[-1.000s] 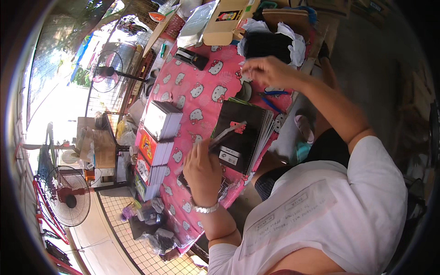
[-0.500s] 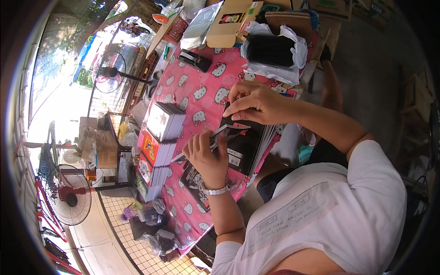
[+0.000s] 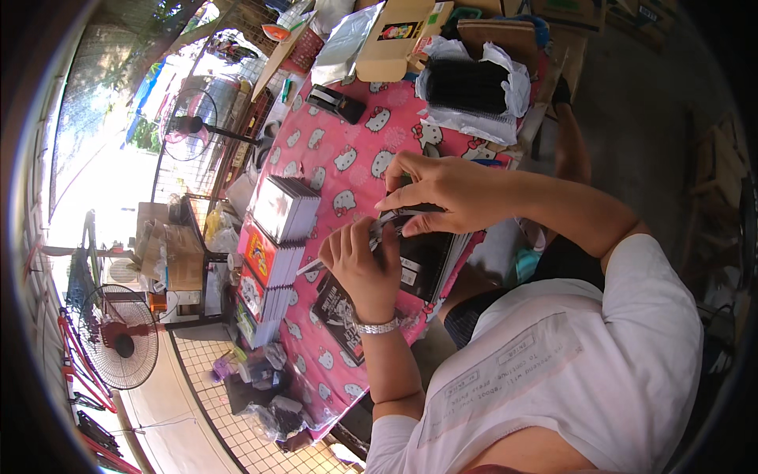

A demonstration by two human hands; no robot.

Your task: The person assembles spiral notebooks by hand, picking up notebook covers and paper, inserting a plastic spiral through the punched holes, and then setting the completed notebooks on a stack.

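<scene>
My left hand (image 3: pixel 361 261), with a metal watch on the wrist, is closed round a thin notebook (image 3: pixel 310 267). The notebook is tilted almost edge-on, and its pale edge sticks out to the left of that hand. At the notebook's other end is my right hand (image 3: pixel 450 193), its fingers and thumb closed about the edge; exactly what they pinch is partly hidden. Below both hands lies a stack of black-covered notebooks (image 3: pixel 426 265). A black notebook with white artwork (image 3: pixel 339 316) rests on the table beside my left wrist.
On the pink patterned tablecloth (image 3: pixel 345 158) stand piles of spiral notebooks (image 3: pixel 272 261) at left and a black tape dispenser (image 3: pixel 335 103) beyond. An opened white-paper bundle of black wire combs (image 3: pixel 466 87) sits at far right, near a flattened cardboard box (image 3: pixel 387 63). Plastic bags (image 3: pixel 276 411) lie near left.
My right hand has come down and closer to my left hand, from above the stack to the notebook's edge. The notebook stays in my left hand, which has shifted slightly right.
</scene>
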